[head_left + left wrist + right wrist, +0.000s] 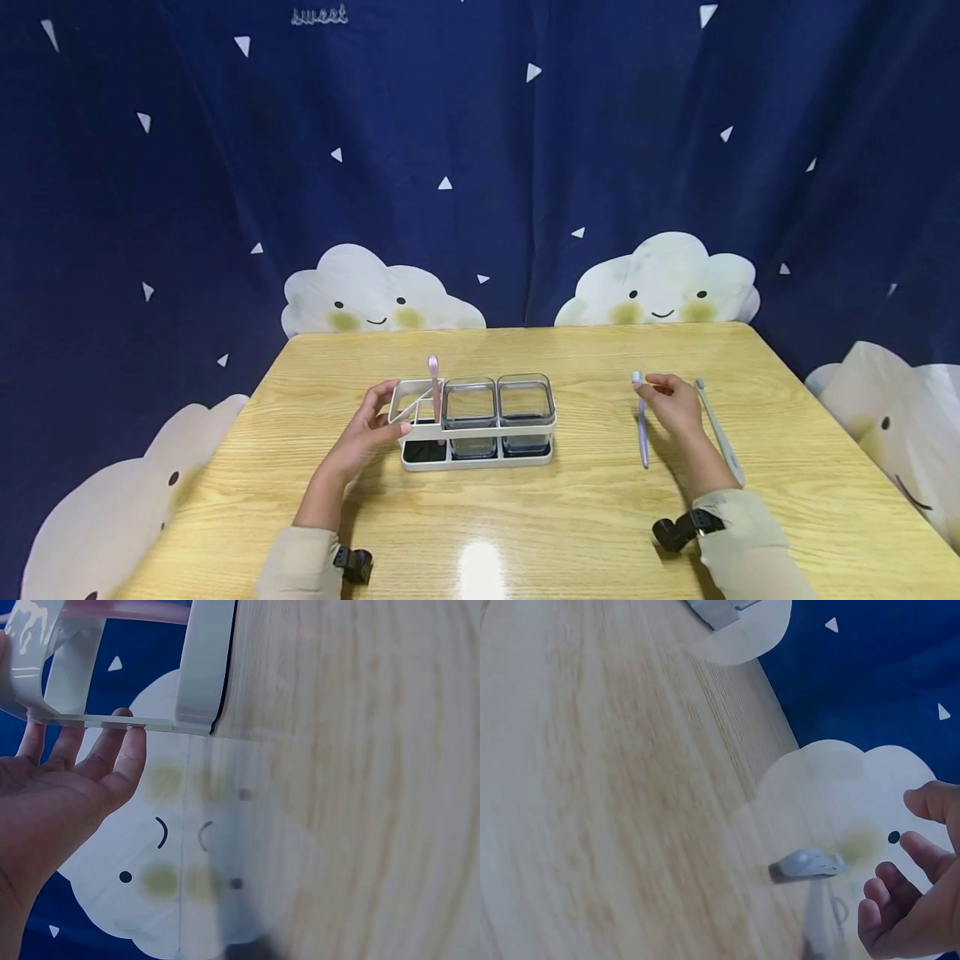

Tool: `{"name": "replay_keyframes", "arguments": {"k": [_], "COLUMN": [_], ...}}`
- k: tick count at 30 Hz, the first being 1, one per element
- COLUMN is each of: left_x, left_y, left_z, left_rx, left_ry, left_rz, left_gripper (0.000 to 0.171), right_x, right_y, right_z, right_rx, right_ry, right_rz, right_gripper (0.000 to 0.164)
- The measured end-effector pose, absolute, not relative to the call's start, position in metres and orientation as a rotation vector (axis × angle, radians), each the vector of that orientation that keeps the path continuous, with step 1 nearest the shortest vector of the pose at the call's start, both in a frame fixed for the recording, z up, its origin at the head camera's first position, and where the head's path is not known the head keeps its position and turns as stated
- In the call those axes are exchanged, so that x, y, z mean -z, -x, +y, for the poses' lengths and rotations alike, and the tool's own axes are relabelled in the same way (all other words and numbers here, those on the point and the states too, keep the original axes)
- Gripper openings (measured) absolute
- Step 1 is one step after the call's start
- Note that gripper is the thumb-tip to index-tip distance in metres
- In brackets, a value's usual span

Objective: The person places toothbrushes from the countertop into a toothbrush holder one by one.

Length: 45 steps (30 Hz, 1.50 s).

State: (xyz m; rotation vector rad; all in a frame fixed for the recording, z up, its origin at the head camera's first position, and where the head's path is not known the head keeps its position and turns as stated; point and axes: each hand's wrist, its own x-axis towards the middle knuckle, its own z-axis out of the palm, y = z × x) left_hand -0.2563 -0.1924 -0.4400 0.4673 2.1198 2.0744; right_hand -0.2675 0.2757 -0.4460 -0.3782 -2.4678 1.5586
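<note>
My left hand (pixel 365 429) grips the left end of a white toothbrush holder (pixel 480 432), thumb over the front rail and fingers at its side. In the left wrist view, those fingertips touch the edge of the holder (pixel 201 667). A pink toothbrush (pixel 435 388) stands tilted in the holder's divided left compartment. My right hand (pixel 677 407) hovers beside the head of a purple toothbrush (pixel 642 433) lying on the table. In the right wrist view, thumb and fingers are apart with nothing between them, and a pale toothbrush end (pixel 808 864) lies beyond.
Two clear square cups (pixel 470 404) sit in the middle and right of the holder. To the right of my right hand lies a grey-blue toothbrush (pixel 718 433). A wooden table (pixel 570 525) carries everything, with a dark blue cloud-patterned curtain (pixel 480 125) behind it.
</note>
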Motion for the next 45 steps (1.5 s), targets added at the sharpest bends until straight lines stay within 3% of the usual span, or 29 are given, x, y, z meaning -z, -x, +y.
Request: {"name": "replay_keyframes", "arguments": {"k": [23,34,45], "left_x": [0.442,0.44,0.44], "left_y": [0.256,0.255,0.257], "left_z": [-0.192,-0.191,-0.192], "left_rx": [-2.056,-2.056,-2.051], "left_ry": [-0.445,-0.458,-0.448], "left_rz": [2.133,2.142,2.145], "left_gripper": [0.067,0.068,0.067], "right_x": [0.468,0.471,0.47], "right_y": [0.272,0.277,0.284], "right_z": [0.28,0.27,0.269], "right_rx": [-1.508,-1.252,-1.112], "right_ry": [0.66,0.706,0.776], "right_rz": [-2.46,-2.528,-2.661], "right_gripper": [0.045,0.033,0.041]}}
